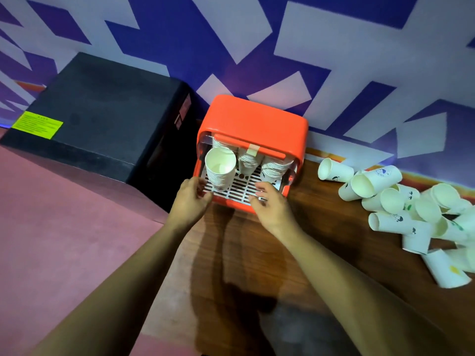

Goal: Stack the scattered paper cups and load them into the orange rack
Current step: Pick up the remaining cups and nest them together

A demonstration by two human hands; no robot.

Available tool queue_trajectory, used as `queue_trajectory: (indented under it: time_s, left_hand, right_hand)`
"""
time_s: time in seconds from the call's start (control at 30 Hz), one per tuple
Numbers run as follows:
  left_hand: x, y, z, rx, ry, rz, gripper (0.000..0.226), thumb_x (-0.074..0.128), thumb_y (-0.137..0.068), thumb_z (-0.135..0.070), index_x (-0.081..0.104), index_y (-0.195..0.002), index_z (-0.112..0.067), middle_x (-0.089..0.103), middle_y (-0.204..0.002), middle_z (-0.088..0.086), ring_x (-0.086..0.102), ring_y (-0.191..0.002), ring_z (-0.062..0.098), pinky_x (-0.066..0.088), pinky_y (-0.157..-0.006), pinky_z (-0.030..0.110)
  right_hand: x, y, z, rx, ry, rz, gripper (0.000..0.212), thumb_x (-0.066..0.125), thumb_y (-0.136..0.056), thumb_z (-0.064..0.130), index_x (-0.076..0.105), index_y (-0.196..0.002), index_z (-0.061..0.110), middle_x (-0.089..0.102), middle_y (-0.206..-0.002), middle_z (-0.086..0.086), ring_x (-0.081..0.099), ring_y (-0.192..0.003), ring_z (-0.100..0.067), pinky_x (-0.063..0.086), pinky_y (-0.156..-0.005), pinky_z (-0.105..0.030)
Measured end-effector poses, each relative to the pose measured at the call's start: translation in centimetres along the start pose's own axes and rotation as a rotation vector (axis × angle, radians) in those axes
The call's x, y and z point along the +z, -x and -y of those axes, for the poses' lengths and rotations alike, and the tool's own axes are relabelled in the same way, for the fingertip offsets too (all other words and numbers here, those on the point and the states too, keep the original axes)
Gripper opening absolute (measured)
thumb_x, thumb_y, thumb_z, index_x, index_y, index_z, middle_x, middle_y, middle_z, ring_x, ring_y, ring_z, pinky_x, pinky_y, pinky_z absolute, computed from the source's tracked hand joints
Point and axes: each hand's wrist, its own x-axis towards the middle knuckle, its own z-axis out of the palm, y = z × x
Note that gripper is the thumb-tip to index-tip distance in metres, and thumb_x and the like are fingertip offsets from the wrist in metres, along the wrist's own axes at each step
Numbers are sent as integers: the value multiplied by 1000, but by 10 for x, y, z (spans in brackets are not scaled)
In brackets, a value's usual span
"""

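The orange rack [257,116] stands on the wooden table [321,227], backed against the blue-and-white patterned wall [180,34]. Its open front faces the person.

**Rack contents**
- A tall stack [220,165] of nested cups stands mouth up on the white slotted tray [239,188], at the 9 o'clock side of the interior.
- Two further stacks [248,161] sit behind it, toward 12 and 3 o'clock under the orange top.

**Hands**
- Left hand [191,195]: at the rack's 7 o'clock corner. The thumb lies above and the fingers curl in at the tray's front left edge, pinching that corner of the rack. The gap between thumb and fingers is narrow.
- Right hand [267,199]: at the rack's 5 o'clock edge. The fingers are bent, with the tips on the tray's front edge. It cannot be told whether they grip it or only rest there.

**Loose items**
- The scattered paper cups [393,201] lie on their sides in a heap at 3 o'clock from the rack, well apart from both hands.
- A black box [102,111] bearing a yellow label [37,124] sits at 9 o'clock, just beside the rack.
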Motion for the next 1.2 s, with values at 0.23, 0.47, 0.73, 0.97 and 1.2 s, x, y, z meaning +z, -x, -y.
queue_trajectory:
  time_s: [0.23, 0.47, 0.73, 0.97, 1.2]
  left_hand:
    - [55, 49, -48, 178, 53, 360, 19, 64, -81, -31, 62, -93, -17, 67, -87, 1, 64, -81, 21, 51, -76, 35]
    - [165, 48, -143, 380, -91, 516, 15, 68, -88, -20, 63, -100, -12, 61, -97, 5, 61, -89, 21, 46, -80, 27]
    - [288, 53, -242, 496, -241, 581, 34, 67, -89, -25, 59, -117, -7, 52, -117, 8, 55, -107, 24, 36, -83, 22]
    - [365, 57, -264, 405, -270, 554, 61, 74, -85, -26, 45, -135, -5, 51, -131, 17, 50, -122, 33, 43, -97, 39]
    - [400, 58, -257, 334, -332, 488, 73, 77, -81, -41, 46, -140, -11, 51, -128, 19, 46, -125, 35, 43, -103, 43]
  right_hand:
    - [-114, 56, -85, 69, 372, -128, 35, 61, -92, 25, 59, -125, 13, 54, -128, -5, 57, -113, -21, 48, -98, -35]
    - [-212, 84, -165, 230, 497, -327, 39, 61, -90, 20, 57, -125, 4, 49, -129, -16, 47, -123, -32, 39, -103, -38]
    - [-293, 96, -248, 373, 468, -459, 39, 63, -85, 21, 61, -118, 0, 53, -120, -23, 54, -110, -40, 48, -92, -45]
    - [-312, 78, -289, 351, 379, -453, 48, 62, -86, 23, 52, -127, 0, 48, -125, -22, 49, -116, -39, 45, -97, -44]
    - [-318, 52, -311, 402, 322, -380, 46, 53, -95, 29, 44, -127, -2, 57, -118, -25, 57, -106, -42, 48, -82, -44]
